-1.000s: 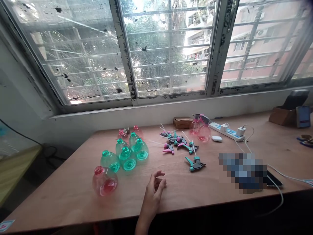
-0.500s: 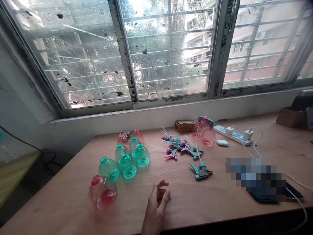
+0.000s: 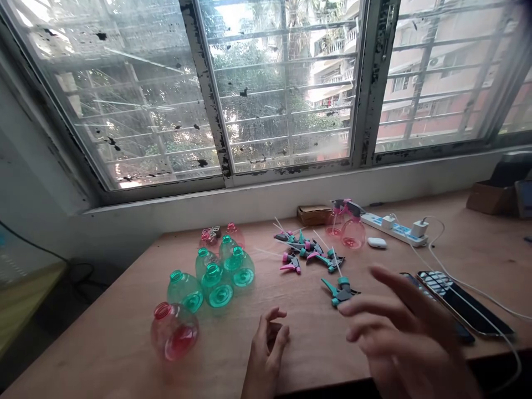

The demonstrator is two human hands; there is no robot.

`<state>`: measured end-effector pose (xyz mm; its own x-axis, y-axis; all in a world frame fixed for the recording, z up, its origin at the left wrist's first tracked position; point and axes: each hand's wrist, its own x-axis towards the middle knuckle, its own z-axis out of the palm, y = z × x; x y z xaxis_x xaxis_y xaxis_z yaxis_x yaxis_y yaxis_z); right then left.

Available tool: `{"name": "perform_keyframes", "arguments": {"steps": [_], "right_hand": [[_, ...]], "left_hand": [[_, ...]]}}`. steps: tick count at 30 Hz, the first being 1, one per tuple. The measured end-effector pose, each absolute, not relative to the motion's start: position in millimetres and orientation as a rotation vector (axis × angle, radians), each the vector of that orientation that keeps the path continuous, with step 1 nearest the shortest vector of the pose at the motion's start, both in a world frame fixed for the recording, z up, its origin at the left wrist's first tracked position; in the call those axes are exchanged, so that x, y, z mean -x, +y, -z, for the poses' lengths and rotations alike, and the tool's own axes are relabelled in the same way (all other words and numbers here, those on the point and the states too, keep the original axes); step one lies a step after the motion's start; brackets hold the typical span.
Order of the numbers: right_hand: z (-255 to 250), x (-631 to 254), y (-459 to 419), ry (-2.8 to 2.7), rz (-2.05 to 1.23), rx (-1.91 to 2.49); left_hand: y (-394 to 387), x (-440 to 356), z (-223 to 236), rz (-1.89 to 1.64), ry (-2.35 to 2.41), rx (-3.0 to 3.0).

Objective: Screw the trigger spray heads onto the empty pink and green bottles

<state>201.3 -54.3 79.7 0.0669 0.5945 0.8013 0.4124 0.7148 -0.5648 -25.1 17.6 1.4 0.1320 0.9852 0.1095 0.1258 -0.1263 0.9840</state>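
My left hand [image 3: 268, 349] rests near the table's front edge, fingers loosely curled with a gap to the thumb, holding nothing. Over the right side hovers my right hand [image 3: 409, 332], blurred, its fingers spread and empty. Just beyond its fingertips lies a teal-and-grey spray trigger head [image 3: 343, 293], partly covered by the hand. More pink and teal spray heads [image 3: 310, 246] with thin tubes lie in a loose pile behind. To the left stand several open green bottles [image 3: 218, 291], with a pink bottle [image 3: 174, 335] in front of them.
Two pink spray bottles with heads fitted [image 3: 353, 233] stand at the back beside a cardboard box [image 3: 316, 215]. A power strip [image 3: 394, 230], a white earphone case [image 3: 377, 243] and phones [image 3: 469, 305] with cables occupy the right. The window [image 3: 286, 83] rises behind the table.
My right hand has come into view from the lower right, fingers spread, reaching over the table near the closest spray head. My left hand stays in about the same place.
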Motion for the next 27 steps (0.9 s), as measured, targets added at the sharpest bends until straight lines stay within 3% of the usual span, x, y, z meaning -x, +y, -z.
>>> {"name": "perform_keyframes", "arguments": {"steps": [3,8,11,14,19,23,27], "right_hand": [[-72,-191,-23,-1.576,-0.078,0.95],[13,-220,18,-1.508,-0.142,1.273],[49,-239,28,-1.551,-0.17,1.41],[57,-243,31,-1.579,-0.178,1.477],[60,-233,37,-1.723,-0.055,1.639],[63,-230,37,-1.746,0.003,1.748],[63,-233,36,-1.665,0.025,1.782]], "left_hand": [[18,26,2,-1.165,1.189,-1.43],[40,31,-9,-1.374,1.371,-1.435],[76,36,-34,-1.574,1.527,-1.75],[122,46,-58,-1.718,1.727,-2.057],[163,56,-56,-1.494,1.952,-2.182],[133,39,-34,-1.35,2.032,-2.199],[81,13,-17,-1.526,1.745,-2.13]]}}
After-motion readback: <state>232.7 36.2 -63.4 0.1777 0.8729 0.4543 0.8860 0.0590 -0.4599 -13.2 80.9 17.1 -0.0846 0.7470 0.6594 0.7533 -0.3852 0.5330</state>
